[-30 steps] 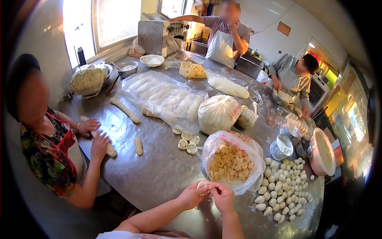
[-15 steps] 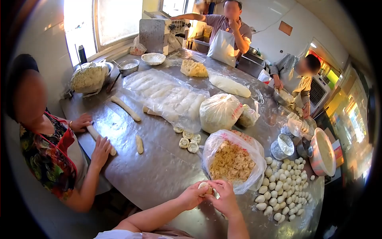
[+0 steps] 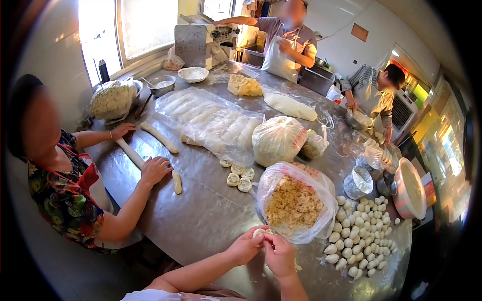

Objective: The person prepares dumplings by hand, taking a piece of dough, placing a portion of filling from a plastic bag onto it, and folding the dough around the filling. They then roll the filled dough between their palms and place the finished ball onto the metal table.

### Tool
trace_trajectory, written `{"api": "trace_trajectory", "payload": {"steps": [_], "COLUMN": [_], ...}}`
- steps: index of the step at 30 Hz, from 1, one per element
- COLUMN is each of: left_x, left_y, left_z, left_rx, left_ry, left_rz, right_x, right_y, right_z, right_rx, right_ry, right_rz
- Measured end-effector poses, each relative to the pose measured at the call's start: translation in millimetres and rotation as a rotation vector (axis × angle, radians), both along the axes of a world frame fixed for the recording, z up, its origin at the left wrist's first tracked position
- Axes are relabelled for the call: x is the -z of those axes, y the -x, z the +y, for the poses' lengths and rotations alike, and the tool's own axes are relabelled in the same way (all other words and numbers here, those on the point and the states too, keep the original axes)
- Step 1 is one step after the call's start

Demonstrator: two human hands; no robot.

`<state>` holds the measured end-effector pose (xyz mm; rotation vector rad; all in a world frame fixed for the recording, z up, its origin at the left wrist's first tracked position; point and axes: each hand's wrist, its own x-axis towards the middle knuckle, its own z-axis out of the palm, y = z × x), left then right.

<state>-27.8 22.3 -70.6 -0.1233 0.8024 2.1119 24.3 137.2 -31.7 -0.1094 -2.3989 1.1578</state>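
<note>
Near the table's front edge, my left hand [image 3: 246,248] is closed around a small piece of dough [image 3: 261,232], its pale edge showing above the fingers. My right hand [image 3: 279,255] pinches that same piece from the other side; whether filling is inside is hidden. Just beyond my hands lies an open plastic bag [image 3: 329,201] of crumbly tan filling [image 3: 293,203]. To my right, many small white dough balls [image 3: 359,236] spread over the table. Several flattened dough rounds [image 3: 240,179] lie left of the bag.
At left a co-worker's hands [image 3: 154,169] press a dough rope [image 3: 131,155] on the metal table [image 3: 201,215]. Dough logs under plastic [image 3: 206,118] and a tied bag [image 3: 278,140] lie mid-table. A pink basin [image 3: 409,193] stands right. Two more people are at the far side.
My right fingers have drawn together into a pinch on the dough. The left co-worker's hands moved forward with the rope. The person at the back lowered a hand from the face.
</note>
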Motion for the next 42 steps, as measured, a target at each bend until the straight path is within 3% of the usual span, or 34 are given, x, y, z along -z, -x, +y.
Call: {"api": "trace_trajectory", "payload": {"steps": [2, 5, 8, 12, 14, 17, 20, 22, 24, 26, 30, 36, 42], "left_x": [1.7, 7.8, 0.7, -8.1, -14.0, -1.3, -2.8, 15.9, 5.2, -13.4, -32.4, -28.7, -32.2], "left_y": [0.9, 2.0, 5.5, -2.4, -7.8, -8.0, -3.8, -1.7, 1.2, 3.0, 3.4, -3.7, -10.5], "left_z": [-1.5, -2.8, -8.3, -10.5, -11.8, -14.9, -20.2, -19.2, -19.5, -21.1, -30.1, -33.8, -27.5], "left_rx": [-0.008, 0.034, 0.173, 0.199, 0.149, 0.153, 0.291, 0.208, 0.076, -0.053, 0.061, 0.199, 0.16], "left_ry": [-0.047, -0.025, 0.062, 0.311, 0.489, 0.572, 0.561, 0.222, 0.112, 0.068, -0.048, -0.098, 0.089], "left_rz": [0.069, 0.075, 0.111, 0.568, 0.818, 0.945, 0.707, 0.332, 0.068, 0.016, -0.099, -0.032, -0.081], "right_x": [0.8, 2.7, -6.3, -1.8, 13.7, 17.9, 20.7, 28.9, 38.1, 27.5, 1.2, 21.9, 27.5], "right_y": [-2.3, -1.9, -0.9, -2.0, -3.6, -6.1, -5.1, -2.0, 0.2, -6.4, -9.2, -5.0, -3.0], "right_z": [2.6, 10.1, 15.1, 19.1, 23.4, 21.8, 26.6, 35.1, 40.2, 33.0, 2.2, -11.1, -21.9], "right_rx": [-0.004, -0.016, 0.056, -0.007, -0.02, -0.04, 0.067, 0.163, 0.248, 0.05, -0.188, -0.148, -0.083], "right_ry": [0.061, -0.054, 0.217, 0.55, 0.476, 0.394, 0.316, 0.223, 0.099, 0.082, -0.096, -0.351, -0.262], "right_rz": [-0.06, -0.076, -0.141, -0.424, -0.393, -0.325, -0.288, -0.218, -0.101, -0.081, 0.013, 0.123, 0.168]}}
